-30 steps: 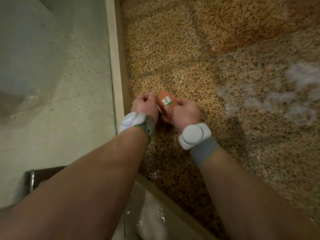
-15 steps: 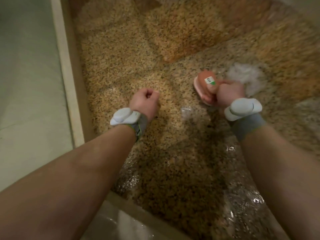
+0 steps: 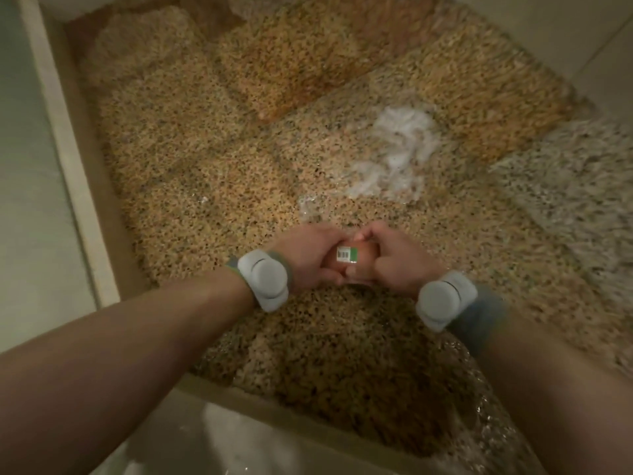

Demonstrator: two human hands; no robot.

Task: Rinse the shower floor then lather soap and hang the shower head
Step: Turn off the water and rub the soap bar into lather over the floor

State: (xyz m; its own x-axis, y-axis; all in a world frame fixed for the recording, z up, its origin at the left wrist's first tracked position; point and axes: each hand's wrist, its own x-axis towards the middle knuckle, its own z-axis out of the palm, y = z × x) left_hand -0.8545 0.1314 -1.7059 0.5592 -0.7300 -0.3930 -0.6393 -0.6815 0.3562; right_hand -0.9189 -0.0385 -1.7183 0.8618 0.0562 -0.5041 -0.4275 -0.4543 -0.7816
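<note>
Nearest to me, both bare forearms reach forward over the pale raised curb point(image 3: 85, 214) that edges the shower, each wrist wearing a grey band with a white rounded sensor pod. The wet patch of floor just below the arms glistens with water. Beyond the wrists, my left hand point(image 3: 305, 258) and right hand point(image 3: 390, 260) meet over the speckled tan-and-brown pebbled stone shower floor point(image 3: 212, 159). Between them sits the small orange-pink soap bottle with a white barcode label and green strip point(image 3: 349, 258). The left grip is closed around the bottle's left side, fingers curled under it; the right grip is closed on its right side, thumb and fingertips pinching near the top. Whether a cap is on or off I cannot tell, since the fingers cover that end. Farther out and to the right, a white foamy lather patch point(image 3: 397, 149) lies on the floor, well apart from the hands. At the far right edge a pale wall point(image 3: 565, 29) rises.
</note>
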